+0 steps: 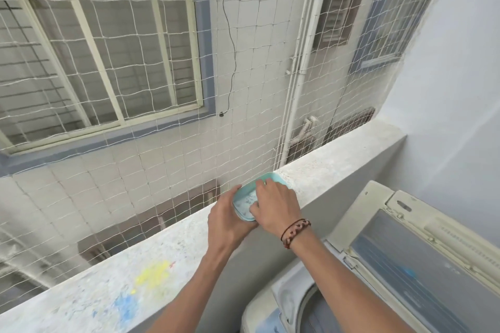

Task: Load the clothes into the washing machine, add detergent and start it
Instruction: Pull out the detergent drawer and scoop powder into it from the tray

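Detergent powder, pale and whitish, lies inside a small, shallow, light-teal plastic container [244, 201] that sits on the flat top of a speckled grey-white concrete balcony ledge [151, 254]. Both hands are on this container. The left hand [226, 220] wraps around its near-left side, fingers curled under the rim and thumb along the edge, gripping it. The right hand [276, 204] comes over the top with the fingers bent down into the open container, fingertips touching the powder; whether it has pinched any cannot be told. A dark red and black braided bracelet [295, 232] circles the right wrist. Both forearms reach up from the bottom of the view.

To the lower right, just beside the ledge and below it, stands a top-loading washing machine [284, 303] in white and grey-blue. Its cream-framed lid with a tinted window [405, 259] is raised, leaning back towards the pale blue wall [454, 89] on the right. The tub's contents are not visible.

Yellow and blue paint smudges [143, 286] mark the ledge nearer the camera. A white string safety net [162, 89] stretches upward from the ledge's far edge. Beyond it is a tiled building face with barred windows, white drainpipes and a dangling black cable.
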